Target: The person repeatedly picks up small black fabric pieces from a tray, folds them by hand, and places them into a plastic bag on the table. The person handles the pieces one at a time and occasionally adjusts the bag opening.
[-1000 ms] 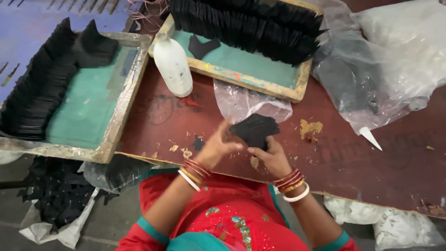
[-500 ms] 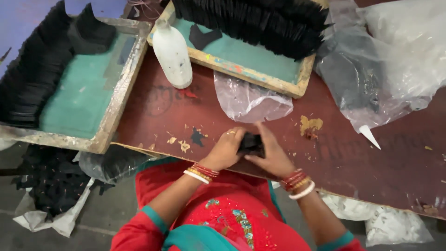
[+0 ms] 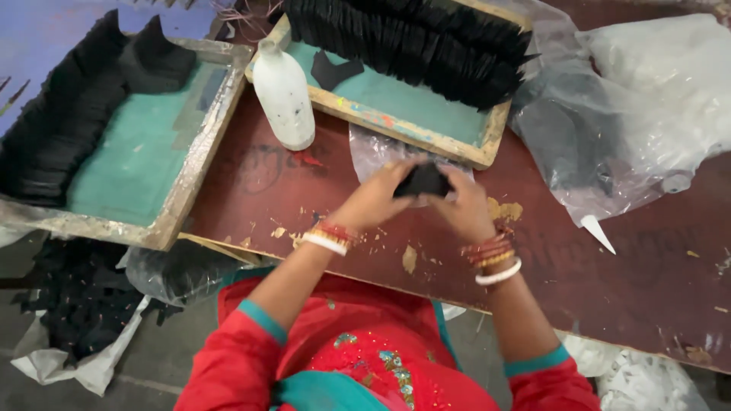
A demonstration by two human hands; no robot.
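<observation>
Two hands share one grip: the left hand (image 3: 373,202) and the right hand (image 3: 463,207) are both closed on a small bundle of black flat cut pieces (image 3: 423,181), fingers pinched in from either side, the bundle held just above the reddish-brown wooden table (image 3: 632,274). Both wrists carry red and white bangles.

Directly beneath and behind the bundle lies a clear plastic sheet (image 3: 369,148), flat on the table. Tan scraps are scattered near the wrists. Beyond the sheet stands a wooden-framed tray with a teal bed (image 3: 396,103), its far side filled with a dense row of black pieces standing on edge. A white plastic bottle (image 3: 284,93) stands upright just beside that tray's left corner. Further left sits a second wooden-framed teal tray (image 3: 129,167), black pieces stacked along its far and left edges. To the right lies a crumpled clear plastic bag (image 3: 609,129) with dark material inside.
</observation>
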